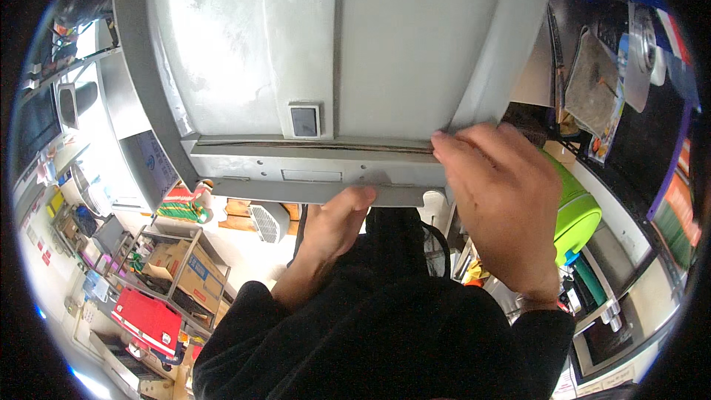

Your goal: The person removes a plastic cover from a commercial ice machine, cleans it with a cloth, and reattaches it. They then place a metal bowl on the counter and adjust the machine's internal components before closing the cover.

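A large grey metal panel (411, 44) with raised frame edges fills the upper middle. A small dark square fitting (304, 121) in a pale surround sits near its lower edge. Just below, a thin dark line or strip (311, 146) runs along a narrow gap. My left hand (337, 226) is closed on the grey metal edge (296, 191), thumb on top, other fingers hidden underneath. At the gap's right end, my right hand (511, 185) is closed, fingertips pressed together against the frame. Whatever lies between those fingertips is hidden.
On the lower left, cardboard boxes (196, 274) stand on a rack near a red case (152, 322). A white grilled unit (270, 222) lies below the panel. A bright green rounded object (581, 207) is close beside my right hand.
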`<action>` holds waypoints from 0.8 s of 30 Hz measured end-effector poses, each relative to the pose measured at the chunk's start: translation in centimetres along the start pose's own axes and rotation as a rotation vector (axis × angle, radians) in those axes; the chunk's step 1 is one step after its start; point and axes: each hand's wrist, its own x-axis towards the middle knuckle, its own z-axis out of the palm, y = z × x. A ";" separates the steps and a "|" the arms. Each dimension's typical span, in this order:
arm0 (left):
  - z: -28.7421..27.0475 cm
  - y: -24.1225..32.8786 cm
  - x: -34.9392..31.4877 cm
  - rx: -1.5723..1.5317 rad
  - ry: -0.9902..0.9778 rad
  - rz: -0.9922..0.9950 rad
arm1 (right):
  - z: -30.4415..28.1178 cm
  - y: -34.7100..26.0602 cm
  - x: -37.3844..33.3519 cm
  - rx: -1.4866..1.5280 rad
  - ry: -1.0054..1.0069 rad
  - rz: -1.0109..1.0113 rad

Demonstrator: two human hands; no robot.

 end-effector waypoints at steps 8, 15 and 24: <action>-0.2 0.0 -0.5 -0.103 -0.057 0.002 | -1.8 -0.4 1.7 -0.113 -0.337 -0.050; -0.9 -0.9 -0.4 -0.140 -0.095 0.097 | 0.7 0.8 2.1 -0.036 -0.325 -0.185; -2.6 -0.9 -0.3 0.311 -0.094 0.109 | 1.8 1.9 1.4 0.137 -0.368 -0.143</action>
